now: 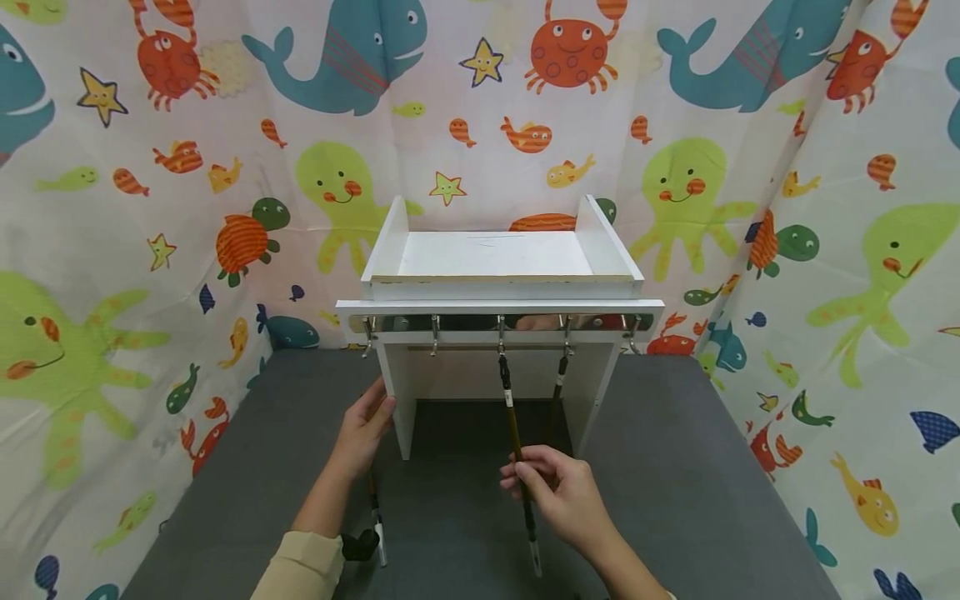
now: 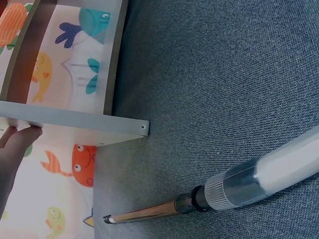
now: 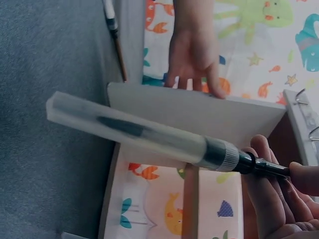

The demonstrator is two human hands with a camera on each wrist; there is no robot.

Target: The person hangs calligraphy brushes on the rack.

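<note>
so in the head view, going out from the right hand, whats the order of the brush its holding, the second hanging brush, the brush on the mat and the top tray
1. Held brush, pinched in the right hand.
2. Second hanging brush, just above and right, on a hook.
3. Brush on the mat, off to the left, below the left hand.
4. Top tray, farthest, up on the white rack.

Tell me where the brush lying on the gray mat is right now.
In the head view the loose brush lies on the gray mat at lower left, just below the left hand, which rests on the white rack's left leg.
</note>
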